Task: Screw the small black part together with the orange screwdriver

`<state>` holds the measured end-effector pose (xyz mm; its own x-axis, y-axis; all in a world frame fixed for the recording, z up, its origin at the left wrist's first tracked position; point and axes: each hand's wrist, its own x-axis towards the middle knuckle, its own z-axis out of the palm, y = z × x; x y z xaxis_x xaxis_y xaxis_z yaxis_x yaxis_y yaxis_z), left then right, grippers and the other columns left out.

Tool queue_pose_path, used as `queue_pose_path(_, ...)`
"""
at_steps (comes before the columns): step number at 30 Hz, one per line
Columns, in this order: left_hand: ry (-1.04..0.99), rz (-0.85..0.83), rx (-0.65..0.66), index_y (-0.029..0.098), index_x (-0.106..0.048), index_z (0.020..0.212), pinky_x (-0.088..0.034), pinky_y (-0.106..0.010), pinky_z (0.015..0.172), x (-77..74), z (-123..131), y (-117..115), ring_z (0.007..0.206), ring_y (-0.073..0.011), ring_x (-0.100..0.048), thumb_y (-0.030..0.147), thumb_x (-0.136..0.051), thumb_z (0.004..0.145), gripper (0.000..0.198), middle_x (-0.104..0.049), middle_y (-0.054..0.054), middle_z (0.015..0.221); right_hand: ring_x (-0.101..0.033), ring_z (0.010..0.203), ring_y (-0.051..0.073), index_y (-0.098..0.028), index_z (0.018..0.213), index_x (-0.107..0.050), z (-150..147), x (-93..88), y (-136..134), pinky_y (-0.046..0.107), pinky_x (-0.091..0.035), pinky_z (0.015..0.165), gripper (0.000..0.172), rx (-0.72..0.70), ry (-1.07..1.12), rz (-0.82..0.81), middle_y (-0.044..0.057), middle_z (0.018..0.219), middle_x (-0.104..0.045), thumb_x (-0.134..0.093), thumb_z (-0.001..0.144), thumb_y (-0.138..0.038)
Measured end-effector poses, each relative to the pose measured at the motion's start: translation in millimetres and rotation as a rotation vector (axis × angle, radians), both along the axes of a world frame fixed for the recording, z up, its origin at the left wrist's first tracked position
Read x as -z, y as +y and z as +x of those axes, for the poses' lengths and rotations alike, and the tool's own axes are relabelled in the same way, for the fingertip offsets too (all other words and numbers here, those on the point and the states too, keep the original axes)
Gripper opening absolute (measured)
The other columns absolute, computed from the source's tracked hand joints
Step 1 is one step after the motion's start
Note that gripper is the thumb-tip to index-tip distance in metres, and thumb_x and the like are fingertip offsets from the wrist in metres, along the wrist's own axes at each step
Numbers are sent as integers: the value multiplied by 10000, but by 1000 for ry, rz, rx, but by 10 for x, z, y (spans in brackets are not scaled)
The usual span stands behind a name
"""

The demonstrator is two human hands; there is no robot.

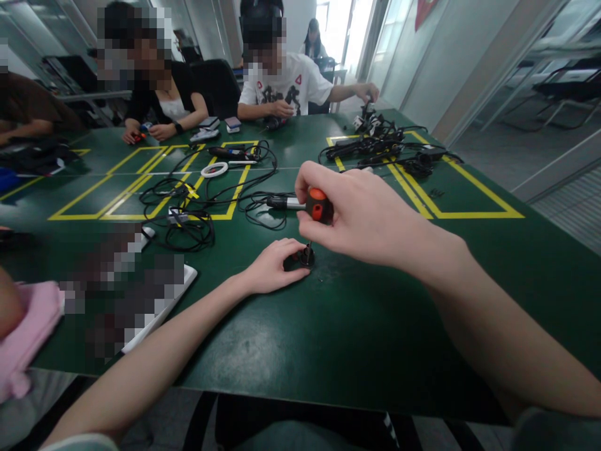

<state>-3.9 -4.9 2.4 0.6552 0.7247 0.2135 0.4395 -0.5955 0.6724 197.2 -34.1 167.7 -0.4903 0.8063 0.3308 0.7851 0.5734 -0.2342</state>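
My right hand [364, 216] is closed around the orange and black handle of a screwdriver [318, 207]. Its thin shaft points down into a small dark round part [308, 258] on the table. My left hand [272, 268] lies low on the table, its thumb and fingers pinching that part from the left. The part's exact kind is too small and dark to make out. Just beyond the hands, a silver and black rod-shaped tool [285, 203] with a coiled black cable lies on the table.
The green table [263, 341] carries yellow tape outlines. Black cables [188, 228] lie in loops to the left, with a white ring [214, 170] beyond. Black parts [375, 141] and cables pile up at the far right. Co-workers [295, 81] sit across the table. White-edged devices [159, 310] lie left.
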Motion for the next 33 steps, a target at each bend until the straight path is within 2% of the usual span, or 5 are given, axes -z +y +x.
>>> queue_pose_path(8, 10, 11, -3, 192, -705, 1274, -557, -468, 1063, 23, -10, 1, 1143, -294, -692, 376, -758, 949, 377, -748, -113, 1216, -448, 622, 164, -213, 870, -653, 22, -33, -25, 315, -247, 637, 53, 1, -29, 39, 13, 696, -596, -644, 846, -259)
queue_pose_path(11, 11, 14, 0, 214, -705, 1286, -544, -459, 1099, 4, -6, -2, 1186, -289, -686, 367, -758, 950, 374, -740, -105, 1263, -442, 613, 169, -214, 800, -641, 25, -19, -25, 317, -225, 644, 261, 10, -37, 110, 23, 654, -573, -635, 957, -422)
queue_pose_path(21, 20, 14, -17, 205, -716, 1247, -569, -477, 1028, -4, -8, -8, 1093, -292, -695, 382, -763, 942, 356, -752, -108, 1193, -502, 650, 192, -211, 1095, -708, 4, -18, -41, 320, -235, 642, 253, 44, -54, 75, 55, 804, -699, -622, 858, -226)
queue_pose_path(27, 6, 16, -3, 208, -705, 1278, -543, -495, 1094, 1, -2, -5, 1176, -302, -689, 368, -757, 948, 371, -745, -116, 1275, -503, 650, 206, -212, 1041, -699, -14, 1, -46, 328, -204, 645, 270, 83, -113, 109, 69, 769, -667, -593, 986, -454)
queue_pose_path(33, 5, 5, 3, 200, -703, 1270, -560, -489, 1066, -6, -4, -3, 1159, -301, -695, 369, -754, 949, 366, -750, -119, 1265, -506, 642, 180, -204, 1157, -675, -23, 0, -30, 314, -254, 634, 260, 30, -47, 35, 40, 799, -678, -592, 913, -242)
